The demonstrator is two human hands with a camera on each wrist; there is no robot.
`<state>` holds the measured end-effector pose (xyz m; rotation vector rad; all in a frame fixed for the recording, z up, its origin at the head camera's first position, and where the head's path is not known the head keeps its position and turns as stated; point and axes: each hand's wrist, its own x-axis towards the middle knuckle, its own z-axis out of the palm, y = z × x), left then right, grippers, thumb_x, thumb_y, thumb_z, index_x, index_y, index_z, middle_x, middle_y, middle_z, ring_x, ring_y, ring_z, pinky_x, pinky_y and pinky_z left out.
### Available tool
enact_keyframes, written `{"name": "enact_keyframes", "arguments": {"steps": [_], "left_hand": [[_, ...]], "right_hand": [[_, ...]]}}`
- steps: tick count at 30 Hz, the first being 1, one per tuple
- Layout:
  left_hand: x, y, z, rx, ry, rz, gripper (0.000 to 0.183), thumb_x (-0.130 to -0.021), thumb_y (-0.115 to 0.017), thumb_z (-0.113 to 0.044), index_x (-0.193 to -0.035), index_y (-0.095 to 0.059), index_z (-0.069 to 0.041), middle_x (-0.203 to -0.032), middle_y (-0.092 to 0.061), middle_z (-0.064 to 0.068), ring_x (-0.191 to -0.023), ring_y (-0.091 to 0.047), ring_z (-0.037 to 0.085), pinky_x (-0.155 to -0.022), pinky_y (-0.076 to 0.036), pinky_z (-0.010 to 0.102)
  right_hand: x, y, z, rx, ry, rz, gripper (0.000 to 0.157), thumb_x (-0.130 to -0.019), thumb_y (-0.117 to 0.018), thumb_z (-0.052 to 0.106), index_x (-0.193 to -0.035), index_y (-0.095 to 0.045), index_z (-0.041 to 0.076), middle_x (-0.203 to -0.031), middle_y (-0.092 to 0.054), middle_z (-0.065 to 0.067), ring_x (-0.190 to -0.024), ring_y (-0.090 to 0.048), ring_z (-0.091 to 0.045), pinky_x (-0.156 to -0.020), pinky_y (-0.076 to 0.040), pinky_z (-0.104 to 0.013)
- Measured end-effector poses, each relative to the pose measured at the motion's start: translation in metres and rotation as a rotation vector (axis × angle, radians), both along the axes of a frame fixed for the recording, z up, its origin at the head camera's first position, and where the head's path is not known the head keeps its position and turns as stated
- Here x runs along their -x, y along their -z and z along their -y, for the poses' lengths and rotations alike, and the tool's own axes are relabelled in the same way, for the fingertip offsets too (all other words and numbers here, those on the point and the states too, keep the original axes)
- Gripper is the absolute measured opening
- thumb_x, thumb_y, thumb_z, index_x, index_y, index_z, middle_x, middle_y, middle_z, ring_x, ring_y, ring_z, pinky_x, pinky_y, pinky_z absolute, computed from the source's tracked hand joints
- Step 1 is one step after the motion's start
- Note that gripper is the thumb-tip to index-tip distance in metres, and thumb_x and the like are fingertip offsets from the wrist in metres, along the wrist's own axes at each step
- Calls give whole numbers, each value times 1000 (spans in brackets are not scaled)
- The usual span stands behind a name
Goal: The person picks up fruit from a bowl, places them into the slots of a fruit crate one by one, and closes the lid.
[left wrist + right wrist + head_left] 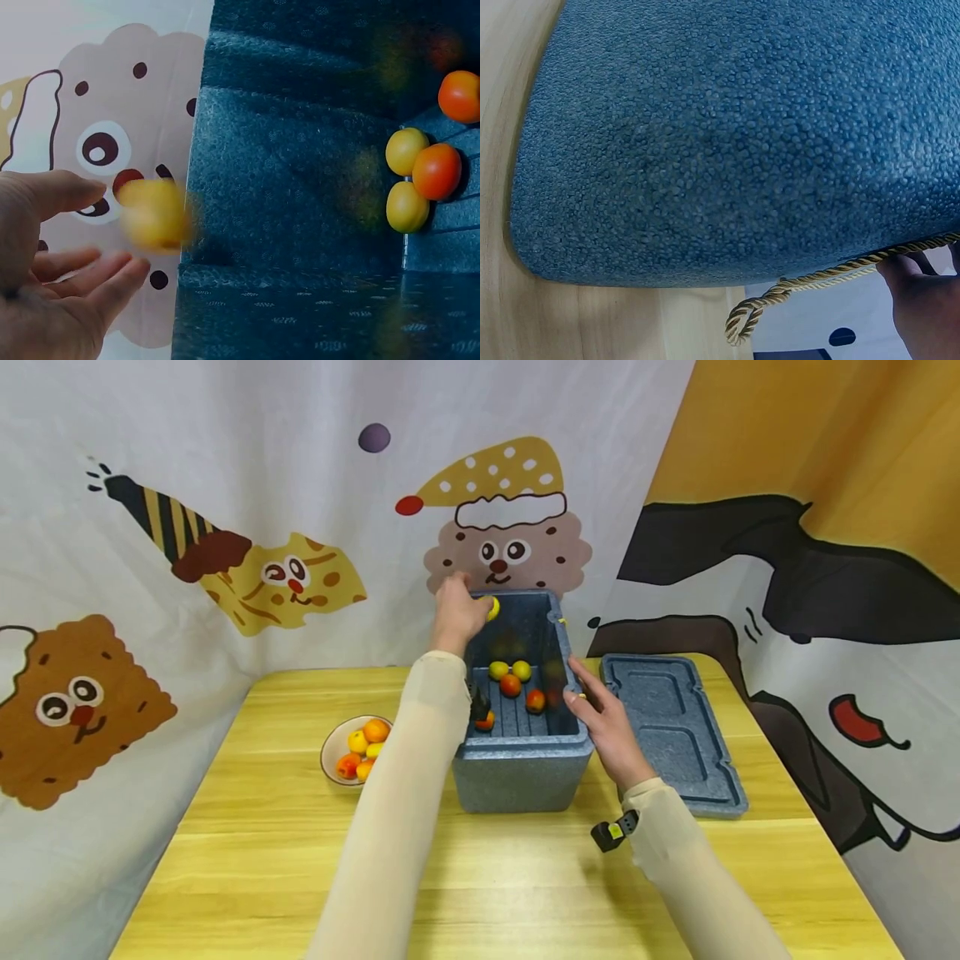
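My left hand [457, 614] is over the far left rim of a grey-blue foam box [517, 781]. A small round yellow fruit [492, 608] is just off its fingertips; in the left wrist view this yellow fruit [155, 215] is blurred, with thumb and fingers [120, 289] spread apart from it. On the box floor lie yellow fruits [521, 671] and orange-red fruits [510, 685], one partly hidden by the left wrist camera. Extended fingers of my right hand [611, 727] rest at the box's right rim. A twisted gold cord [840, 268] runs along the box beside that hand.
Left of the box stands a bowl [327, 770] with several orange and yellow fruits, partly covered by my left sleeve. The grey foam lid [675, 735] lies flat at the right. Behind the wooden table [247, 860] hangs a cartoon-printed curtain [300, 460].
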<state>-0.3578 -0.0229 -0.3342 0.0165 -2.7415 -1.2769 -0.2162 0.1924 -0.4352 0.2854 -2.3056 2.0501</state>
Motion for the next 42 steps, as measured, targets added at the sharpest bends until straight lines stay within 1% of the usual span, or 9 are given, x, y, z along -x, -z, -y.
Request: {"name": "enact_keyframes", "arguments": {"steps": [4, 9, 11, 13, 17, 21, 32, 38, 42], "left_hand": [[0, -3, -2, -11, -22, -5, 54, -94, -67, -23, -138, -45, 1, -129, -49, 13, -117, -50, 27, -97, -45, 37], [0, -5, -1, -20, -17, -50, 41, -93, -67, -22, -123, -53, 2, -115, -52, 13, -105, -50, 28, -89, -45, 38], [-1, -5, 0, -30, -11, -49, 39, -93, -68, -21, -123, -54, 2, -113, -52, 12, -103, -50, 27, -88, -44, 38], [-1, -4, 1, -46, -1, -41, 42, -94, -68, -20, -127, -53, 1, -115, -54, 11, -105, -51, 26, -89, -45, 37], [-2, -3, 2, -82, 22, -25, 51, -94, -68, -19, -138, -49, 0, -121, -57, 10, -107, -55, 23, -92, -48, 34], [-4, -4, 4, -89, 56, -21, 53, -95, -68, -19, -140, -49, 0, -122, -58, 10, -108, -58, 21, -91, -50, 32], [-17, -17, 7, -141, 154, -90, 44, -95, -67, -18, -134, -56, 1, -112, -63, 8, -102, -61, 19, -87, -51, 29], [-21, -17, 14, -172, 200, -115, 38, -95, -66, -14, -129, -59, 2, -109, -64, 9, -100, -61, 21, -86, -52, 30], [-29, -17, 24, -215, 220, -149, 32, -95, -66, -12, -123, -62, 3, -108, -65, 11, -99, -61, 24, -86, -51, 31]], "right_hand": [[0, -1, -1, 3, -1, -3, 55, -103, -53, 30, -155, -33, 24, -159, -25, 3, -144, -21, -18, -114, -23, -50], [0, 1, -1, -4, -3, 2, 56, -103, -53, 32, -155, -34, 25, -159, -25, 5, -145, -21, -16, -114, -23, -49], [0, 1, -1, -8, 0, 4, 55, -103, -53, 33, -154, -34, 25, -159, -25, 5, -144, -22, -17, -114, -23, -49], [0, 1, -1, -11, 3, 6, 55, -103, -53, 33, -154, -34, 26, -159, -25, 5, -144, -22, -17, -114, -23, -49], [-1, 1, 0, -9, 6, 7, 55, -103, -53, 32, -154, -34, 26, -159, -24, 4, -144, -22, -18, -114, -23, -50], [-1, 1, 0, -8, 5, 2, 55, -103, -53, 32, -154, -34, 26, -159, -24, 3, -144, -22, -19, -114, -23, -51], [1, 1, -1, -5, 11, -9, 55, -103, -52, 31, -154, -34, 24, -159, -25, 3, -144, -22, -19, -114, -23, -50], [-1, 1, -1, -12, 16, 3, 55, -103, -52, 32, -155, -34, 25, -159, -24, 3, -145, -20, -19, -114, -22, -50], [0, 1, 0, -8, 8, 6, 55, -103, -52, 32, -155, -34, 25, -159, -24, 4, -145, -20, -18, -115, -21, -50]]}}
